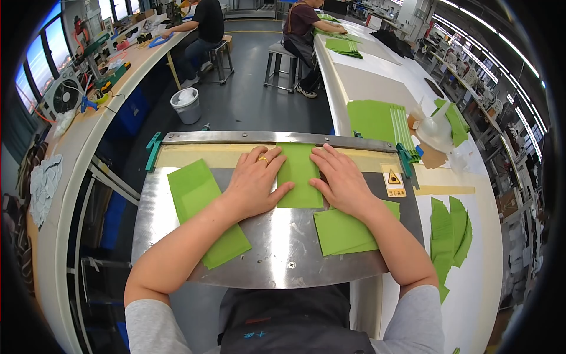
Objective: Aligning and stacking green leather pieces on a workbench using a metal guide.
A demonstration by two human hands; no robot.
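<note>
A green rectangular piece (300,177) of fabric or leather lies on the metal work plate (283,248), its far edge against the steel bar (283,138). My left hand (256,183) rests flat at its left side, fingertips near the bar and thumb on the piece. Opposite, my right hand (340,181) presses down along the right side, with the thumb on its edge. Neither hand grasps anything. Left of my left hand lies a longer green piece (192,188), partly under my forearm. Overlapping green pieces (347,232) lie beneath my right wrist.
Green clamps (153,152) sit at the bar's ends, with a pinch-warning label (393,180) on the right. The right-hand table (484,248) bears green stacks (376,119) and loose strips (442,230). A fan (66,94) stands left. Two people sit farther off, near a waste bin (185,108).
</note>
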